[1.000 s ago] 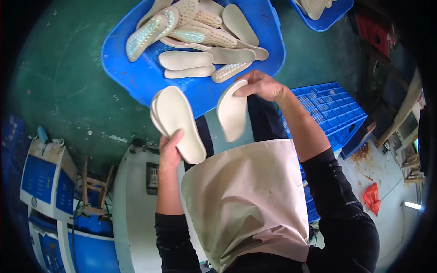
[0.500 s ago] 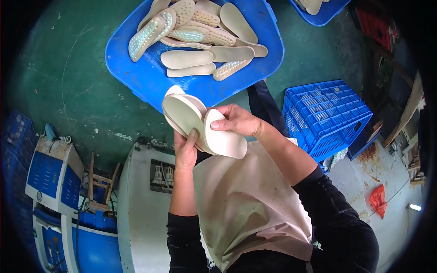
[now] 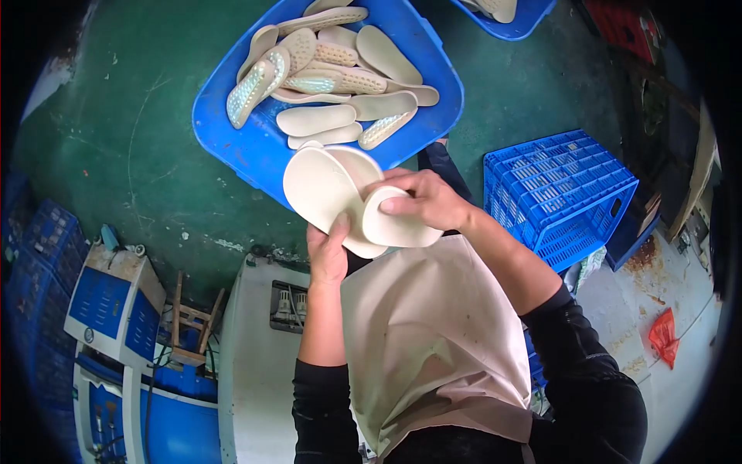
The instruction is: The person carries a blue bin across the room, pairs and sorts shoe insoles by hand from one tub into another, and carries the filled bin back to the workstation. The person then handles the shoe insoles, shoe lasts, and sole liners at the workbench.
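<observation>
Several cream shoe insoles (image 3: 318, 185) are fanned out between my hands, just in front of the blue tub. My left hand (image 3: 328, 251) grips them from below, its thumb lying on the smooth face of the front one. My right hand (image 3: 429, 201) is closed on another cream insole (image 3: 394, 226), with the thumb on top and the fingers behind. That insole overlaps the others at their right side. How many are stacked behind cannot be made out. In the tub, more insoles (image 3: 317, 120) lie in a loose heap, some smooth and some with studded undersides.
The blue tub (image 3: 212, 127) stands on the green floor, with part of a second blue tub (image 3: 519, 28) at the top. A blue crate (image 3: 560, 193) sits to the right. At lower left are a blue-and-white machine (image 3: 116, 301), a wooden stool (image 3: 192, 329) and a pale cabinet (image 3: 259, 387).
The insoles have turned in my hands, and the front one shows its broad face more fully. My right hand has moved slightly right and tilted its insole. The view has shifted a little.
</observation>
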A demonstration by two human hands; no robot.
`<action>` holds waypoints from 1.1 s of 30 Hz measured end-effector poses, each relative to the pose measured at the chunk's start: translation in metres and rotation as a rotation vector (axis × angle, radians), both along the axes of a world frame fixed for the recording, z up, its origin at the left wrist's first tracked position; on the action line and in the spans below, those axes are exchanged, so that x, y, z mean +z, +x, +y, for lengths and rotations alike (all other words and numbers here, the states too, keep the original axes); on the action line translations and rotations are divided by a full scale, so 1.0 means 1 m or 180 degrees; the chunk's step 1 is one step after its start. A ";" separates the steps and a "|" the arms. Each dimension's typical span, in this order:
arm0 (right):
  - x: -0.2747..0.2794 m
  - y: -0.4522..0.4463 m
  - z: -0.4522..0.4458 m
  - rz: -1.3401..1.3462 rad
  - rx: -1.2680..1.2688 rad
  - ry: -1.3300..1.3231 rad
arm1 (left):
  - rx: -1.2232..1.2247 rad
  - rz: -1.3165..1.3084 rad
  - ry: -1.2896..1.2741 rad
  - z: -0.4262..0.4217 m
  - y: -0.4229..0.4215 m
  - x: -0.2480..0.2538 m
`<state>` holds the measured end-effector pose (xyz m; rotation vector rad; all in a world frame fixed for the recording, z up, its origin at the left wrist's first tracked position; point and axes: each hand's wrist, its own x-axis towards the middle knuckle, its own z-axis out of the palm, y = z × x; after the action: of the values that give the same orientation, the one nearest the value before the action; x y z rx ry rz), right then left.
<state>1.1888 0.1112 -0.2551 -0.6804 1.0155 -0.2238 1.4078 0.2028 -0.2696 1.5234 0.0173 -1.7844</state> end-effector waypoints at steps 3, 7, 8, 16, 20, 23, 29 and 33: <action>0.022 -0.050 0.014 0.0426 -0.0392 -0.0144 | -0.0333 0.0101 -0.0138 -0.014 -0.045 0.020; 0.075 -0.143 0.026 0.1291 -0.0852 -0.0394 | -0.0759 0.0273 -0.0373 -0.029 -0.147 0.036; 0.088 -0.175 0.036 0.1515 -0.0856 -0.0590 | -0.0827 0.0279 -0.0567 -0.030 -0.181 0.040; 0.240 -0.386 0.213 0.3954 -0.1313 -0.0221 | -0.3226 0.0640 -0.1120 0.063 -0.417 0.121; 0.214 -0.453 0.311 0.5759 0.0556 -0.1466 | -0.4186 0.0750 -0.0957 0.078 -0.414 0.114; 0.191 -0.439 0.285 0.5966 0.0100 -0.0755 | -0.3692 0.0511 -0.0864 0.046 -0.368 0.078; 0.124 -0.229 0.099 0.3025 -0.0872 -0.1217 | -0.3187 0.0253 -0.1108 -0.028 -0.254 0.037; 0.024 -0.112 0.056 0.1540 -0.0976 -0.1063 | -0.1874 -0.0031 0.0578 -0.015 -0.150 0.012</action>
<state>1.0763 0.1667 -0.2314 -0.9040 1.5696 -0.5216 1.2574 0.1875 -0.2580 1.7913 -0.3113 -2.2801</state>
